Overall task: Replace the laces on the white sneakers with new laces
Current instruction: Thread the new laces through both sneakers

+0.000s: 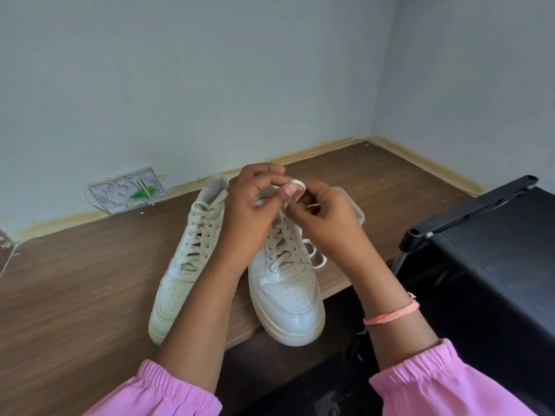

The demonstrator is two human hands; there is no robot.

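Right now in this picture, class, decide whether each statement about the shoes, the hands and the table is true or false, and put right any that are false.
1. Two white sneakers stand side by side on the wooden table. True: the left sneaker and the right sneaker.
2. Both hands pinch a white lace above the right sneaker. True: the left hand and the right hand hold the lace.
3. The left sneaker has no lace in it. False: it is laced up.
4. The person wears blue sleeves. False: the sleeves are pink.
5. A pink band is on the left wrist. False: the band is on the right forearm.
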